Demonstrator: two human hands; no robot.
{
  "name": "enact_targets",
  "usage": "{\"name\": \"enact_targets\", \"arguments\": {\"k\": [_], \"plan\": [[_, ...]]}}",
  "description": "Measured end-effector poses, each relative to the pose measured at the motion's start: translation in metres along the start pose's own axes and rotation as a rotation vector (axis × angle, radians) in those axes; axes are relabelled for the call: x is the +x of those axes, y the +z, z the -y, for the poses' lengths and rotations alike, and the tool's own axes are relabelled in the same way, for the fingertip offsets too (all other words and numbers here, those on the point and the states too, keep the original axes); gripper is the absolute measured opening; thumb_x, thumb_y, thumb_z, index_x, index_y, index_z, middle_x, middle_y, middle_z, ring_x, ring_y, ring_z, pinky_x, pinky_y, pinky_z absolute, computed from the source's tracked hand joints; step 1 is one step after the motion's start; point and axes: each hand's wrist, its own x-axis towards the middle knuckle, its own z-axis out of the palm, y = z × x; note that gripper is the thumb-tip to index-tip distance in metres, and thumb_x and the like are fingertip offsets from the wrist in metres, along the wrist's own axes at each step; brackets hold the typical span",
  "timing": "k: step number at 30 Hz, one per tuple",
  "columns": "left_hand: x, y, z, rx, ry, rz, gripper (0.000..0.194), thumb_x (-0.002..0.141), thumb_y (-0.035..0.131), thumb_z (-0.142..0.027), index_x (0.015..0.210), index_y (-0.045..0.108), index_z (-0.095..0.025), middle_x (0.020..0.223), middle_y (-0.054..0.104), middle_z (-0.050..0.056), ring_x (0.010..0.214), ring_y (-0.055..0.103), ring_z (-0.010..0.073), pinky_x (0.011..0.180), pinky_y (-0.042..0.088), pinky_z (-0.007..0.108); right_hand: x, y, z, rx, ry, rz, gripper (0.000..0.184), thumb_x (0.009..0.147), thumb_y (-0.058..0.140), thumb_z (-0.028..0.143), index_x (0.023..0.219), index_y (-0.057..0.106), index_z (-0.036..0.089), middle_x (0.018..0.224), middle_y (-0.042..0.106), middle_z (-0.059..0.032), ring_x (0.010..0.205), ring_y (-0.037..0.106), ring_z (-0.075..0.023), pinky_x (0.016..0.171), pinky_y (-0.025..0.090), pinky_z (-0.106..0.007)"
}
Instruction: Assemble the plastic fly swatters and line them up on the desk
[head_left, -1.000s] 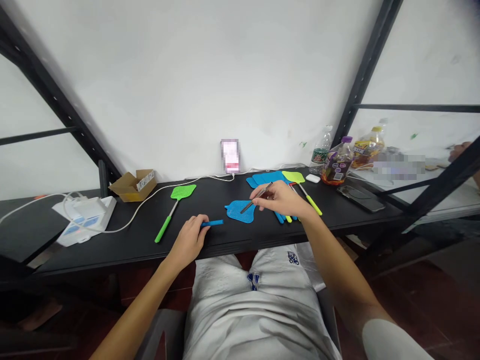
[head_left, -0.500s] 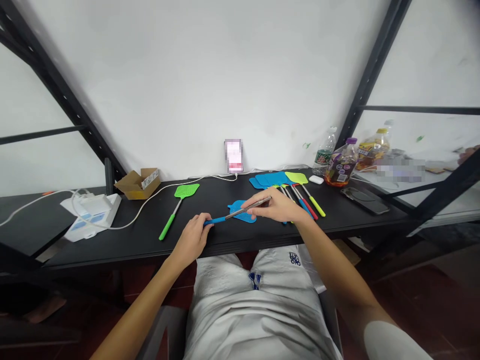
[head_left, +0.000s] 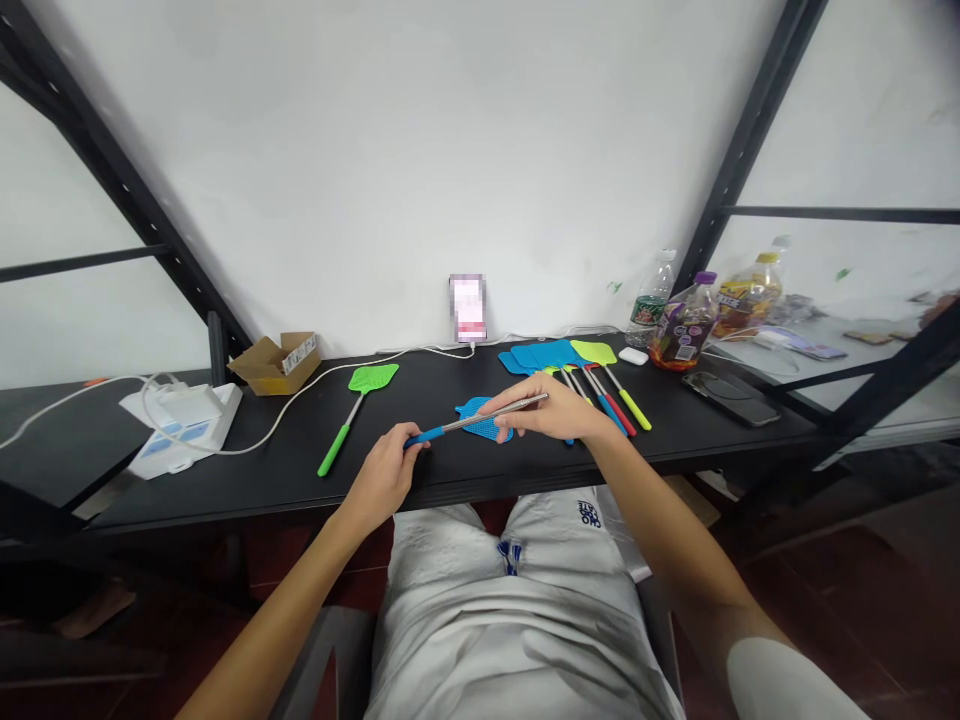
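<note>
My left hand (head_left: 390,462) is closed round the blue grip end of a fly swatter handle (head_left: 457,424). The fingers of my right hand (head_left: 553,405) pinch its thin metal rod near the other end, and the rod's bare tip sticks out past them. Beneath the rod a blue perforated swatter head (head_left: 474,408) lies on the black table, partly covered by my right fingers. A whole green fly swatter (head_left: 352,415) rests to the left. Behind my right hand, several blue and yellow-green fly swatters (head_left: 551,355) lie overlapped, with blue, red and yellow grips.
A phone (head_left: 469,308) leans on the wall with a white cable. On the left are an open cardboard box (head_left: 274,378) and a white device (head_left: 180,430). Bottles (head_left: 684,325), a white case (head_left: 634,356) and a dark phone (head_left: 729,398) stand or lie on the right.
The fly swatter handle has risen slightly, and its metal rod now shows more past my left hand. Both hands keep their hold. The loose swatters stay put.
</note>
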Motion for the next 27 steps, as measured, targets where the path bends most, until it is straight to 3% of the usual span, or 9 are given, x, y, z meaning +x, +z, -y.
{"name": "enact_targets", "arguments": {"k": [5, 9, 13, 16, 22, 27], "plan": [[-0.001, 0.002, 0.001, 0.124, 0.075, -0.022, 0.019, 0.104, 0.041, -0.031, 0.114, 0.053, -0.020, 0.108, 0.068, 0.009, 0.098, 0.065, 0.0255, 0.088, 0.050, 0.040, 0.013, 0.021, -0.014, 0.034, 0.022, 0.060, 0.036, 0.086, 0.073, 0.034, 0.114, 0.078, 0.013, 0.078, 0.078, -0.0083, 0.073, 0.075, -0.0193, 0.056, 0.052, -0.023], [-0.001, 0.001, 0.000, 0.189, 0.156, -0.014, 0.024, 0.104, 0.043, -0.033, 0.120, 0.055, -0.021, 0.112, 0.070, 0.009, 0.098, 0.065, 0.0255, 0.088, 0.048, 0.039, 0.023, 0.042, -0.027, 0.082, 0.040, 0.072, 0.041, 0.085, 0.074, 0.039, 0.118, 0.076, 0.015, 0.096, 0.078, -0.0103, 0.070, 0.074, -0.0171, 0.054, 0.051, -0.023], [-0.001, 0.000, -0.001, 0.206, 0.169, 0.003, 0.025, 0.106, 0.039, -0.034, 0.114, 0.058, -0.021, 0.104, 0.071, 0.007, 0.092, 0.066, 0.0240, 0.084, 0.048, 0.037, 0.025, 0.045, -0.030, 0.109, 0.046, 0.062, 0.045, 0.087, 0.072, 0.043, 0.123, 0.072, 0.015, 0.104, 0.077, -0.0117, 0.066, 0.072, -0.0144, 0.053, 0.050, -0.023], [-0.002, -0.001, -0.002, 0.184, 0.107, 0.009, 0.026, 0.106, 0.035, -0.035, 0.109, 0.057, -0.021, 0.094, 0.069, 0.006, 0.085, 0.066, 0.0231, 0.077, 0.048, 0.034, 0.024, 0.037, -0.029, 0.084, 0.032, -0.007, 0.045, 0.092, 0.065, 0.047, 0.122, 0.069, 0.014, 0.100, 0.077, -0.0114, 0.063, 0.071, -0.0137, 0.052, 0.048, -0.022], [-0.001, 0.001, -0.002, 0.167, 0.022, 0.007, 0.026, 0.106, 0.033, -0.036, 0.106, 0.055, -0.021, 0.089, 0.066, 0.006, 0.083, 0.066, 0.0242, 0.073, 0.047, 0.033, 0.026, 0.023, -0.029, 0.052, -0.008, -0.267, 0.035, 0.092, 0.063, 0.049, 0.084, 0.065, 0.015, 0.077, 0.072, -0.0046, 0.053, 0.064, -0.0110, 0.048, 0.042, -0.021], [-0.001, 0.002, -0.001, 0.178, 0.013, 0.004, 0.026, 0.106, 0.034, -0.038, 0.107, 0.055, -0.022, 0.093, 0.068, 0.007, 0.086, 0.067, 0.0252, 0.075, 0.048, 0.034, 0.029, 0.030, -0.030, 0.016, 0.012, -0.320, 0.031, 0.090, 0.064, 0.044, 0.080, 0.065, 0.015, 0.071, 0.070, -0.0032, 0.051, 0.062, -0.0111, 0.050, 0.044, -0.022]]}}
